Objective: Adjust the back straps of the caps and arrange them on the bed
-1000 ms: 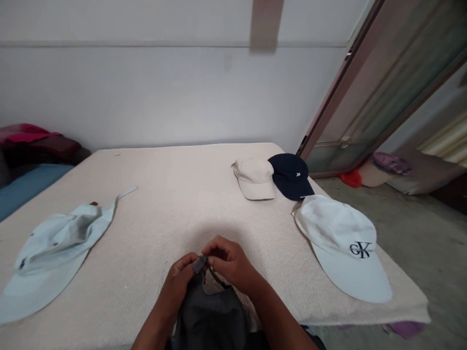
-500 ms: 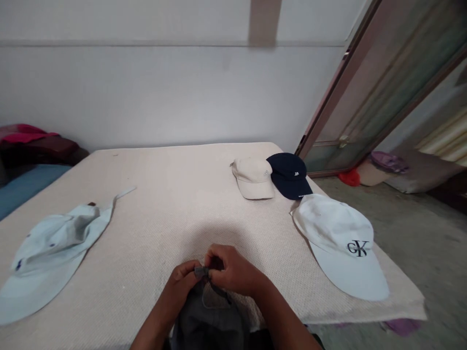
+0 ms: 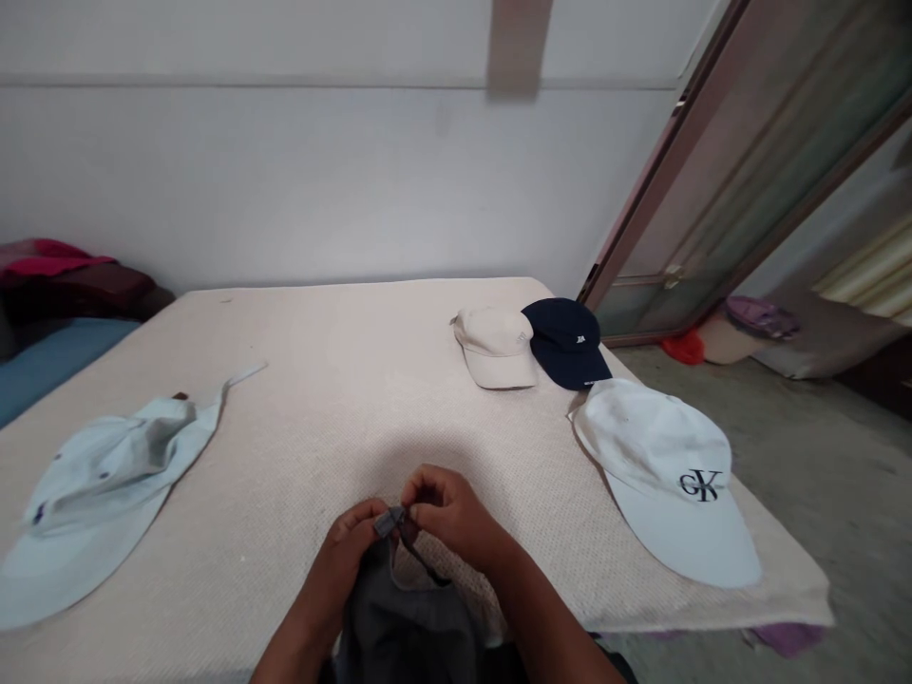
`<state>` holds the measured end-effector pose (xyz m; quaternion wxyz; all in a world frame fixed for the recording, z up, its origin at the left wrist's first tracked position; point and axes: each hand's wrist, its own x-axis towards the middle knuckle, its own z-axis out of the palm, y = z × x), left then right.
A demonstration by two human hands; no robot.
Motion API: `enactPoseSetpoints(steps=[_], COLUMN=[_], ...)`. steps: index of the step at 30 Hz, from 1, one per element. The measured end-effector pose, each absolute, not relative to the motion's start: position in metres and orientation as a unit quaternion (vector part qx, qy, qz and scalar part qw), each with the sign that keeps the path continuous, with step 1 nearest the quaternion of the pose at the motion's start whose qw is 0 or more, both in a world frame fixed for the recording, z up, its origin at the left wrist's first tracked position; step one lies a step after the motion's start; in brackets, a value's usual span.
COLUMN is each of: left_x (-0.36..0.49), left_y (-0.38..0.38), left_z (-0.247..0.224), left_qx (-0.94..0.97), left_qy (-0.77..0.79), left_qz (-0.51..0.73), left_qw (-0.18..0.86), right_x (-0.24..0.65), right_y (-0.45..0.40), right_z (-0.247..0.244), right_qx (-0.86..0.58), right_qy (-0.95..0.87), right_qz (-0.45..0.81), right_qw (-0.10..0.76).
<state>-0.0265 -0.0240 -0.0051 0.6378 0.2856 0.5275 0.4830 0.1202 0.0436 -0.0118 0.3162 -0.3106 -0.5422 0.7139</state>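
A dark grey cap (image 3: 409,622) is at the bottom centre, its back opening and strap facing up. My left hand (image 3: 351,541) pinches the grey strap end (image 3: 389,521) at the left of the opening. Close beside it, my right hand (image 3: 448,513) has its fingers pinched on the same strap where it meets the buckle area; the fingers hide the exact grip. The thin strap curves down from the fingertips to the right side of the cap.
On the cream-covered table (image 3: 320,380) lie a light blue cap (image 3: 106,494) at left, a beige cap (image 3: 495,350), a navy cap (image 3: 566,342) and a white cap (image 3: 662,475) at right. A wall (image 3: 320,190) stands behind.
Both hands have risen slightly with the strap. The strap end is now tilted, and the cap's back opening looks wider.
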Motion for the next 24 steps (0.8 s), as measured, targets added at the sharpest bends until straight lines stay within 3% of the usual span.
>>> enactPoseSetpoints(steps=[14, 20, 24], left_x=[-0.036, -0.033, -0.029], left_y=[-0.022, -0.023, -0.022], left_z=[-0.013, -0.009, -0.007], left_qx=[0.356, 0.355, 0.325], left_qy=[0.604, 0.612, 0.595], left_qz=[0.404, 0.403, 0.428], left_qw=[0.588, 0.58, 0.598], right_x=[0.125, 0.125, 0.122], right_y=[0.041, 0.04, 0.041], right_z=[0.0, -0.001, -0.008], right_qx=[-0.344, -0.371, -0.39], right_qy=[-0.769, -0.751, -0.647], right_qz=[0.486, 0.494, 0.601], right_qw=[0.233, 0.232, 0.261])
